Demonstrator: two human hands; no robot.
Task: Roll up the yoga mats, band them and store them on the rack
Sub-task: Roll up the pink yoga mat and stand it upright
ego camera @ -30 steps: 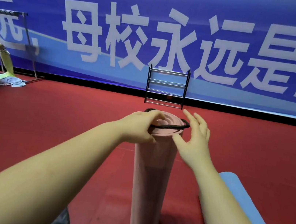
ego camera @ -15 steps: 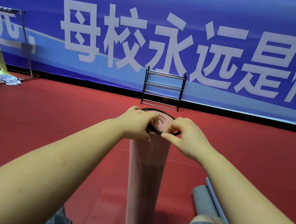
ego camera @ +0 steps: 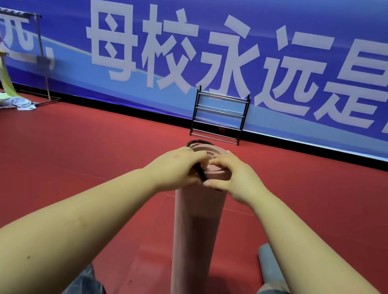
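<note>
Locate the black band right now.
Head view, centre frame: the black band sits at the top end of the upright pink mat, looped round its far rim, gripped between the left hand and right hand.

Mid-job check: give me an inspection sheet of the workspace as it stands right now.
Surface: red floor, bare where visible.
Job's things: pink rolled mat stands upright on the floor; black band looped at its top end, not yet down round the roll. Grey-blue rolled mat lies by the right knee. Black rack stands at the wall, shelves bare.
Clutter: pile of cloths far left.
Grippers: left hand pinches the band; right hand grips the roll's top rim.
Cables: nothing seen.
Surroundings: blue banner with white characters; metal clothes stand and another person's hand, far left.
</note>
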